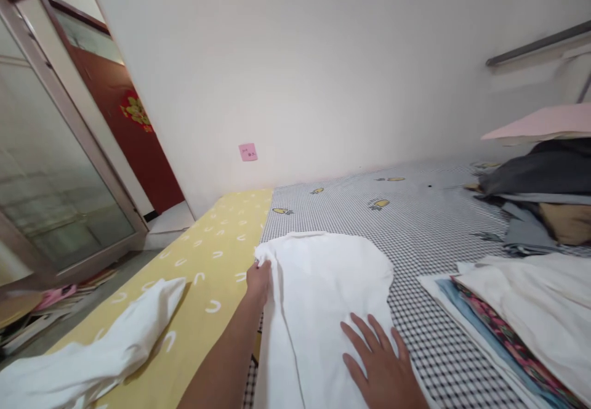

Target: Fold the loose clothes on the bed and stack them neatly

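A white shirt-like garment (318,292) lies spread on the bed in front of me, its far edge rounded at the corners and its near end out of view. My left hand (258,281) is closed on the garment's far left corner, pinching the cloth near a long fold down that side. My right hand (381,363) rests on the lower right part of the garment, palm down with the fingers spread.
On the yellow sheet (217,267) at left lies another white cloth (133,335). A stack of folded clothes (517,316) sits at right on the checked sheet (337,212). Behind it are piled dark clothes (540,169). A white wall (323,76) bounds the bed's far side.
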Demonstrator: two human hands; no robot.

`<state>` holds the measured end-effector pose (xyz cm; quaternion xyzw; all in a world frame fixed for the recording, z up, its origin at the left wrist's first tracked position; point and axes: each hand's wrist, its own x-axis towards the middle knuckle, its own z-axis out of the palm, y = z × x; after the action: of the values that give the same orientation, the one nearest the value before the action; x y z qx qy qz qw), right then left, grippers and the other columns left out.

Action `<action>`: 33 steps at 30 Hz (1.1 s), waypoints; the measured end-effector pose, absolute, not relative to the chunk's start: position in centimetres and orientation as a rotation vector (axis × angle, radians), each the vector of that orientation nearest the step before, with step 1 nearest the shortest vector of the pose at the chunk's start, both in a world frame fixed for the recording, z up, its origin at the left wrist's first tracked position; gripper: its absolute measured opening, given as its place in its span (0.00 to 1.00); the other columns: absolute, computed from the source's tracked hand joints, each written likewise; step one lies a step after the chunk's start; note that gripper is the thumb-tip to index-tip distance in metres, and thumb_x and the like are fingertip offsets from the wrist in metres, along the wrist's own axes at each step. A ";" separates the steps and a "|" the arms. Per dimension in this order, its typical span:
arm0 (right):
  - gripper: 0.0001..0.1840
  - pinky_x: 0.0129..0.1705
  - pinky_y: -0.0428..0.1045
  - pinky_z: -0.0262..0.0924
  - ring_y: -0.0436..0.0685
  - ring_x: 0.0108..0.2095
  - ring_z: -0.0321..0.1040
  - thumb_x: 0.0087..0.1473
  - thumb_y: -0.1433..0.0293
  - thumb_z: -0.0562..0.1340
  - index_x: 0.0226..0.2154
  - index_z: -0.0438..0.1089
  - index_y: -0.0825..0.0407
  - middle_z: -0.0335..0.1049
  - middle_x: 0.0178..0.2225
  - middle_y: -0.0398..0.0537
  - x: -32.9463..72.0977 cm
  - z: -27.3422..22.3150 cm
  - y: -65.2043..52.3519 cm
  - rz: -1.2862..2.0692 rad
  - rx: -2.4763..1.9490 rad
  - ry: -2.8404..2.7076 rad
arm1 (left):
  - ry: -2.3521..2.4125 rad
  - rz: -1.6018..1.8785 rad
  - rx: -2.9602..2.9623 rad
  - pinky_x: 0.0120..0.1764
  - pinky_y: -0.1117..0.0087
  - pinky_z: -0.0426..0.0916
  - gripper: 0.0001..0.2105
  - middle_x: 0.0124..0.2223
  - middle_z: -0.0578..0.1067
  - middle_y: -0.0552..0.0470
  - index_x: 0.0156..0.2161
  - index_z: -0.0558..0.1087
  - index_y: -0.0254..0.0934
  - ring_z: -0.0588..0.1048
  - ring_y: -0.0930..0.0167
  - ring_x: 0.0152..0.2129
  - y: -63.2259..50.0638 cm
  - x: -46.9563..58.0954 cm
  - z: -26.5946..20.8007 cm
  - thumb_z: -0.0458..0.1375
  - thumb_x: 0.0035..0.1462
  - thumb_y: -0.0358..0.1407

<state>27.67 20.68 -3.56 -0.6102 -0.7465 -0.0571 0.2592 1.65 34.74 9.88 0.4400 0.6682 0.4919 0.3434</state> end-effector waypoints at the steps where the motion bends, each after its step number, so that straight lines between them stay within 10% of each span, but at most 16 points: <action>1: 0.25 0.66 0.75 0.43 0.72 0.65 0.57 0.63 0.52 0.54 0.61 0.66 0.30 0.63 0.65 0.37 27.7 -3.5 20.7 -0.152 -1.655 -2.025 | 1.778 1.242 1.238 0.37 0.66 0.71 0.17 0.37 0.78 0.50 0.45 0.73 0.34 0.75 0.70 0.31 35.4 2.3 10.0 0.57 0.63 0.48; 7: 0.26 0.66 0.76 0.41 0.72 0.66 0.56 0.63 0.52 0.53 0.61 0.66 0.32 0.63 0.65 0.38 27.6 -3.0 20.3 -0.137 -1.663 -2.022 | 1.924 0.851 1.701 0.54 0.61 0.67 0.25 0.57 0.74 0.37 0.60 0.70 0.36 0.74 0.60 0.51 34.3 5.9 9.1 0.59 0.61 0.45; 12: 0.26 0.67 0.75 0.40 0.70 0.66 0.55 0.64 0.53 0.52 0.62 0.65 0.33 0.63 0.65 0.39 27.5 -1.9 19.9 -0.118 -1.667 -2.042 | 2.034 0.634 1.917 0.65 0.44 0.49 0.23 0.71 0.57 0.34 0.63 0.68 0.36 0.53 0.51 0.68 28.3 6.4 8.2 0.52 0.65 0.40; 21: 0.26 0.67 0.74 0.40 0.69 0.67 0.53 0.65 0.56 0.52 0.62 0.65 0.38 0.62 0.66 0.43 27.3 0.0 19.4 -0.101 -1.729 -2.061 | 1.936 0.299 2.314 0.67 0.37 0.43 0.27 0.74 0.47 0.55 0.67 0.57 0.60 0.46 0.53 0.71 14.2 5.1 2.2 0.55 0.64 0.44; 33: 0.30 0.69 0.72 0.32 0.66 0.72 0.41 0.62 0.59 0.56 0.66 0.59 0.35 0.49 0.72 0.40 27.2 3.9 19.0 0.263 -1.863 -2.157 | 2.207 0.335 2.300 0.67 0.39 0.45 0.24 0.72 0.54 0.50 0.68 0.56 0.54 0.51 0.56 0.70 12.5 6.8 3.2 0.47 0.69 0.41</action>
<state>27.25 19.02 3.94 -0.6444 -0.7464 0.0909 0.1392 6.78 12.53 3.24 0.7172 0.6882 0.1046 -0.0319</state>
